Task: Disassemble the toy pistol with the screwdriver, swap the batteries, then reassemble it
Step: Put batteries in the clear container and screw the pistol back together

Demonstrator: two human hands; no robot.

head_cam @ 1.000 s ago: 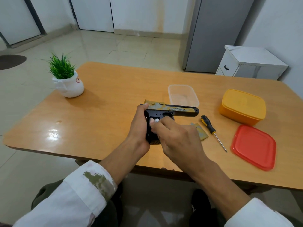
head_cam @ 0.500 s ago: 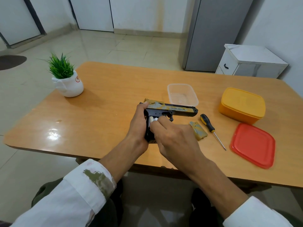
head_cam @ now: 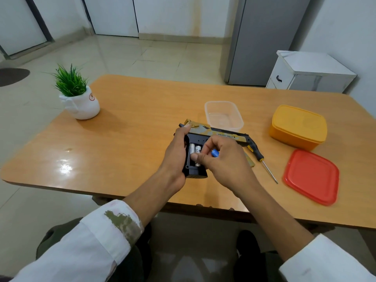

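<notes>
A second ago my right hand covered the grip. Now its fingers have drawn back, pinching a blue-ended battery, with the thumb on two silver cells in the open compartment. I judge the swap is midway. My left hand grasps the toy pistol, held between both palms just above the table. Its long axis runs left to right, muzzle past my right knuckles, butt toward my wrists.
</notes>
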